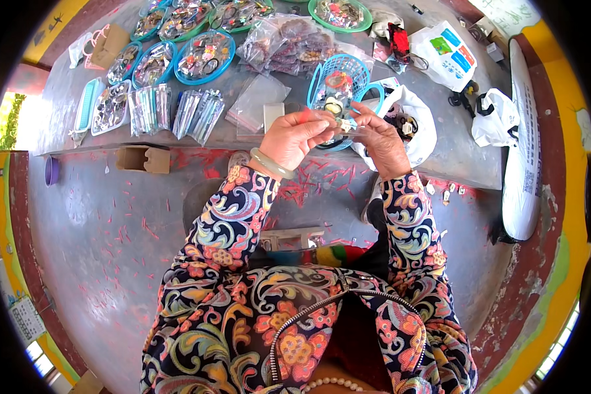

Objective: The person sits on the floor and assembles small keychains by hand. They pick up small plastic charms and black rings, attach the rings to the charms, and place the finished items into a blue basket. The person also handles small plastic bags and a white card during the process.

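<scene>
Both my hands are raised over the near edge of the grey table. My left hand (pixel 294 139), with a pale bangle at its wrist, pinches one side of a small clear plastic bag (pixel 352 129). The fingers of my right hand (pixel 382 143) are closed on its other side. Something small and pale shows at the bag, too small to name. Just behind my hands stands a blue plastic basket (pixel 363 66) with small mixed trinkets in it. Beside my right hand, an open white plastic bag (pixel 426 115) holds dark and light small pieces.
Blue round trays (pixel 232 58) and a green tray (pixel 368 20) of trinkets stand farther back. Clear bags of beads (pixel 289 43), bundled pens (pixel 198 115) and flat empty bags (pixel 256 98) lie nearer. A cardboard box (pixel 142 160) sits below the table edge. Red scraps litter the floor.
</scene>
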{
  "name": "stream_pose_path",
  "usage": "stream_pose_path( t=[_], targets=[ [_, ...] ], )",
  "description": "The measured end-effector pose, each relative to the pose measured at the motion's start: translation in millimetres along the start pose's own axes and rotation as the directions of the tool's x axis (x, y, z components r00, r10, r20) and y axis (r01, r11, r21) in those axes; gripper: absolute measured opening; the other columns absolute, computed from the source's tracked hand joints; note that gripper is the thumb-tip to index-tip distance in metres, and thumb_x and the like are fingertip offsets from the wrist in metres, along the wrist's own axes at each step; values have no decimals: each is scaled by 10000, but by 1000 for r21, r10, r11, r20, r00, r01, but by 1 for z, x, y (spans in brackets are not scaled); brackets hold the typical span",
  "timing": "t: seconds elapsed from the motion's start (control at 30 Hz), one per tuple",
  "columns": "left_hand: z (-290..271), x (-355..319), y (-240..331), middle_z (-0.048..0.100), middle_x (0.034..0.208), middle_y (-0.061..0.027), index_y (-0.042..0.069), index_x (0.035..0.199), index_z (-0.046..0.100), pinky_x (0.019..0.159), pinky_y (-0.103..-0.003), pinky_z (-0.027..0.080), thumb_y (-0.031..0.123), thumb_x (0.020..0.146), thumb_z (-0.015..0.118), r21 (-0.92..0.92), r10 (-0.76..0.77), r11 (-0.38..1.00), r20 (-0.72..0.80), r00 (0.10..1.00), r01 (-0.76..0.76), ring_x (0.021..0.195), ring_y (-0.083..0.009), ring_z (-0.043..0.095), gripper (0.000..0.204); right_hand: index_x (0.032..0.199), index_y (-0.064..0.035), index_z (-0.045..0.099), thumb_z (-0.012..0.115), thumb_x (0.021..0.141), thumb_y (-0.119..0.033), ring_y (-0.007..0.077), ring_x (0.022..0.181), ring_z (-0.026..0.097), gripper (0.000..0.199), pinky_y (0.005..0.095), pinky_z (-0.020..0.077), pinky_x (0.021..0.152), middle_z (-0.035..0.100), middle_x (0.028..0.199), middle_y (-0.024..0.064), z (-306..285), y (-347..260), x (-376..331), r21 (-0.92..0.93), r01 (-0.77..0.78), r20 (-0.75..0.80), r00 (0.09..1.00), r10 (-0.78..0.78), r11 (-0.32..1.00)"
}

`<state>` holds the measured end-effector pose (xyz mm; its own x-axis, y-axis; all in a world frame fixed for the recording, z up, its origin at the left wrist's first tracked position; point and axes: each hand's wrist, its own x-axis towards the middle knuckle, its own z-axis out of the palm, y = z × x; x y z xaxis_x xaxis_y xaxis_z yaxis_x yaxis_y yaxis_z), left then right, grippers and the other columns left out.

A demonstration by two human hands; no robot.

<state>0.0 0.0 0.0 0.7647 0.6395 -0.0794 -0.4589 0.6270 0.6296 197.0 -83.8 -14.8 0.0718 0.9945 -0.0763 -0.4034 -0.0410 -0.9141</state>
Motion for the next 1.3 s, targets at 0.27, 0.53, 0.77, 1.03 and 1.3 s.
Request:
stream_pose_path(
  t=[0.27, 0.53, 0.77, 1.03, 1.3],
  targets=[
    [-3, -2, 2, 590, 1002, -151, -50, 908, 599, 834, -313, 483, 12, 826, 534, -7, -52, 999, -59, 997, 51, 925, -249, 585, 122, 971, -13, 558, 534, 834, -34, 125, 830, 579, 141, 225, 503, 677, 572, 976, 42, 23, -9, -4, 250, -183, 3, 982, 188, 951],
    [-2, 0, 2, 598, 1000, -155, -40, 916, 599, 801, -314, 496, 28, 828, 536, 2, -91, 996, -74, 993, 92, 923, -254, 595, 128, 879, -37, 563, 547, 820, -11, 154, 846, 593, 66, 258, 506, 720, 592, 886, 30, 16, -8, -1, 282, -142, -98, 980, 176, 949],
    [-2, 0, 6, 609, 991, -136, -17, 924, 601, 745, -300, 511, 59, 840, 538, 140, -103, 982, -182, 978, 129, 909, -231, 604, 130, 892, -66, 562, 570, 832, -78, 155, 853, 593, 61, 257, 464, 735, 620, 900, 68, 3, -12, 3, 142, -45, -195, 978, 72, 989],
    [-7, 0, 2, 611, 854, -35, 0, 928, 625, 659, -236, 485, 145, 815, 586, 633, -30, 729, -349, 937, 260, 777, -90, 573, 187, 960, -19, 595, 557, 840, -78, 153, 842, 597, 139, 252, 493, 718, 620, 880, 65, -2, -19, 3, 28, -74, -225, 971, 78, 997],
    [-12, 2, -5, 603, 708, -42, -34, 827, 641, 519, -223, 484, 172, 754, 611, 815, -23, 479, -361, 932, 327, 593, -95, 577, 221, 893, -16, 623, 620, 738, 28, 142, 791, 562, 162, 242, 460, 661, 576, 889, 63, 14, -27, -2, -768, 316, 25, 884, -467, 556]
  ],
)
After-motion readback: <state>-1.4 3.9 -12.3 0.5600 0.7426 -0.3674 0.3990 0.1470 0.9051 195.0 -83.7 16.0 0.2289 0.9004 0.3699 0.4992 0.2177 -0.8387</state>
